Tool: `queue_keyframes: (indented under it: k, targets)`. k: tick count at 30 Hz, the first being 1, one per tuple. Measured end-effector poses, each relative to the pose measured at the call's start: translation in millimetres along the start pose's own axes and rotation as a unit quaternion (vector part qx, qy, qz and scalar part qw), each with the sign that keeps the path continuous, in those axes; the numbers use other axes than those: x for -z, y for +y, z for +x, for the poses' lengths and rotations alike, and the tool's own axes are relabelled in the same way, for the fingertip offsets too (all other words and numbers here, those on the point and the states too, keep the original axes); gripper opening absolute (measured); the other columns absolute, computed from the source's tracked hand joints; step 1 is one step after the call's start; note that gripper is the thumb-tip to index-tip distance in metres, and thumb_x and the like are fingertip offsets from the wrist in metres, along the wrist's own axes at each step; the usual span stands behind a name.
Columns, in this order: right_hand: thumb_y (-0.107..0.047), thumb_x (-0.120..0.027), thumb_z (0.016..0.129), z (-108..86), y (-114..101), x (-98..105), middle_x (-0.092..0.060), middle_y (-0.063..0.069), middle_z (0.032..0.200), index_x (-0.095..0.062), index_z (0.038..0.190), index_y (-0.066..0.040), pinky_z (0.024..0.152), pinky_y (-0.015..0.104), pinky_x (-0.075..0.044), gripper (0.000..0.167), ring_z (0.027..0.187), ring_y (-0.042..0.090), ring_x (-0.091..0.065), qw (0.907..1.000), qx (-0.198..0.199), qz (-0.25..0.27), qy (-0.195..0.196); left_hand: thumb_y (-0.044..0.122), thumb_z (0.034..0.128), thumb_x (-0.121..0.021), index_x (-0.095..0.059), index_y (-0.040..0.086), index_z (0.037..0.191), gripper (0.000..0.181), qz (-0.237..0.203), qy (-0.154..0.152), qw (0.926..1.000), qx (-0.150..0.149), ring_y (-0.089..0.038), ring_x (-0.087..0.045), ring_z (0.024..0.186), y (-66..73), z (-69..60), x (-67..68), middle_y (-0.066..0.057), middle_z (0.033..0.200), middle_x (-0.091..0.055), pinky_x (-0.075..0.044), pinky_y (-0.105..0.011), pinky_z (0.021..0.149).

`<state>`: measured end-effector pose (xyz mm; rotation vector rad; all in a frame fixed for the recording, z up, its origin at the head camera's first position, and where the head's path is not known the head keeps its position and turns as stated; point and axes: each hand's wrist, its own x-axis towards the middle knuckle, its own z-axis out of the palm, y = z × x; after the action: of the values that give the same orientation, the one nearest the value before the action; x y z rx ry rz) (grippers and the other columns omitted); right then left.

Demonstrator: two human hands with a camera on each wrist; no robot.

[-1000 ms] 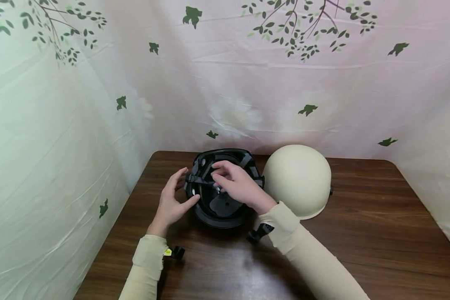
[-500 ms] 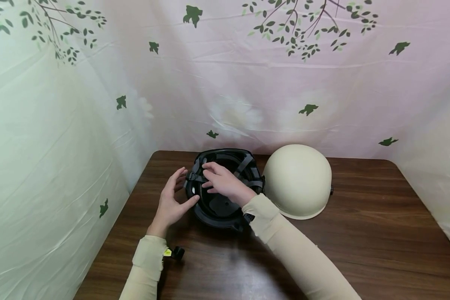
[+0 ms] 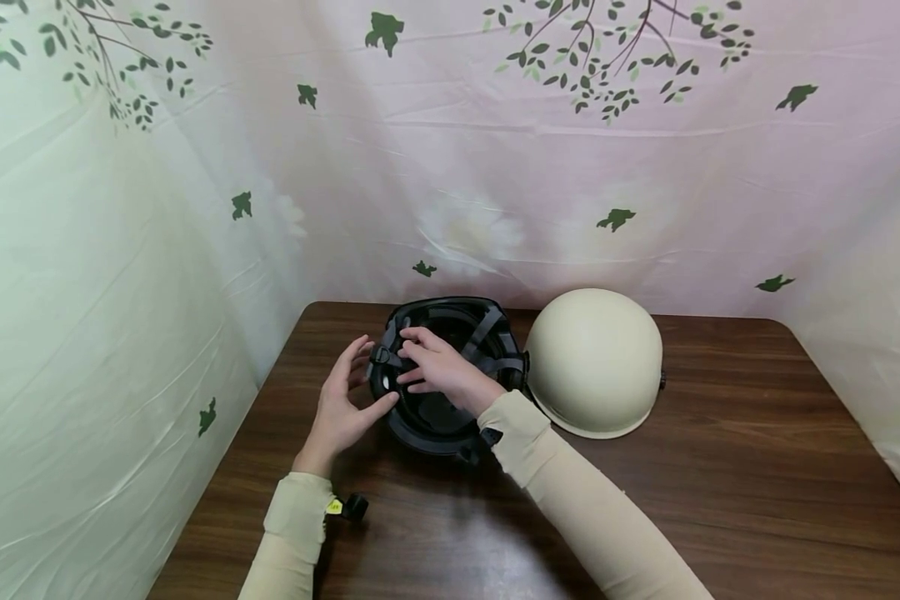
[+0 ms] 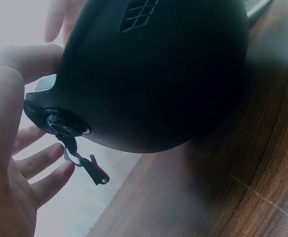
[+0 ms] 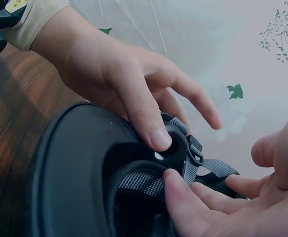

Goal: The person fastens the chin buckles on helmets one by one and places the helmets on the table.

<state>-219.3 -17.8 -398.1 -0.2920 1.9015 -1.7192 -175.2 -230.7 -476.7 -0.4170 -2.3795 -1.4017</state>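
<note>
A black helmet [image 3: 431, 442] lies upside down on the table, its inside facing up. My left hand [image 3: 342, 414] holds its left edge, thumb over the rim and fingers outside. In the left wrist view, a small dangling clip [image 4: 95, 170] hangs below a round fitting on the shell, close to those fingers. My right hand [image 3: 450, 373] is over the helmet's opening with loosely bent fingers. Its fingertips touch the left inner side beside a grey strap [image 5: 217, 168] and a black buckle [image 5: 195, 151]. Whether they pinch anything is hard to tell.
A cream helmet [image 3: 596, 362] stands dome up at the right, against or very near the black one. The wooden table [image 3: 750, 450] meets a patterned cloth backdrop [image 3: 510, 167] behind and at the sides. A small camera [image 3: 355, 507] is strapped to the left wrist.
My right hand has moved left and slightly down inside the black helmet, toward my left hand. The strap it was at now lies by the left side. My left hand and both helmets have stayed put.
</note>
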Motion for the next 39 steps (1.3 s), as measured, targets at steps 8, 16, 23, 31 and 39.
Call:
queue_keyframes:
  k: [8, 16, 23, 31, 39]
  targets:
    - [-0.03, -0.042, 0.12, 1.9, 2.7, 3.5, -0.057, 0.021, 0.154, -0.049, 0.161, -0.013, 0.099, 0.042, -0.062, 0.045, 0.118, 0.03, -0.072, 0.9994, -0.022, -0.025, 0.004, 0.011, 0.089, -0.09, -0.039, 0.022, 0.168, 0.095, -0.001, -0.003, 1.0, 0.008, -0.038, -0.06, 0.143, 1.8, -0.3, -0.6, -0.018, 0.163, -0.053, -0.056, -0.062, 0.109]
    - [-0.025, -0.052, 0.117, 3.4, 9.1, 3.4, -0.06, 0.019, 0.153, -0.053, 0.157, -0.008, 0.099, 0.042, -0.064, 0.044, 0.118, 0.029, -0.072, 0.9988, -0.028, -0.029, -0.029, 0.01, 0.0895, -0.089, -0.039, 0.02, 0.168, 0.093, -0.011, -0.004, 0.9999, 0.006, -0.04, -0.059, 0.144, -0.4, -1.3, -0.9, -0.021, 0.163, -0.053, -0.056, -0.065, 0.107]
    - [-0.025, -0.052, 0.116, 2.1, 13.2, 5.1, -0.059, 0.017, 0.154, -0.054, 0.157, -0.011, 0.092, 0.041, -0.067, 0.042, 0.119, 0.033, -0.075, 0.998, -0.031, -0.035, -0.043, 0.009, 0.0895, -0.088, -0.039, 0.019, 0.168, 0.093, -0.014, -0.003, 0.9999, -0.003, -0.044, -0.058, 0.144, -0.8, -1.5, -0.9, -0.02, 0.162, -0.053, -0.055, -0.065, 0.104]
    - [-0.021, -0.054, 0.116, 0.7, 18.6, 10.5, -0.065, 0.017, 0.145, -0.06, 0.15, -0.008, 0.087, 0.036, -0.067, 0.037, 0.11, 0.026, -0.078, 0.9985, -0.018, -0.029, -0.041, 0.01, 0.0897, -0.088, -0.038, 0.021, 0.168, 0.094, -0.015, -0.003, 0.9999, -0.001, -0.04, -0.058, 0.144, -0.5, -1.6, -1.1, -0.016, 0.162, -0.054, -0.056, -0.064, 0.104]
    - [-0.018, -0.059, 0.114, -6.2, 16.4, 18.4, -0.068, 0.016, 0.14, -0.06, 0.149, -0.007, 0.087, 0.033, -0.066, 0.037, 0.105, 0.02, -0.078, 0.9995, -0.007, -0.004, -0.032, 0.01, 0.0916, -0.086, -0.039, 0.022, 0.168, 0.091, -0.02, 0.0, 0.9998, -0.007, -0.041, -0.058, 0.144, 1.2, -1.9, -1.0, -0.017, 0.161, -0.055, -0.056, -0.067, 0.104]
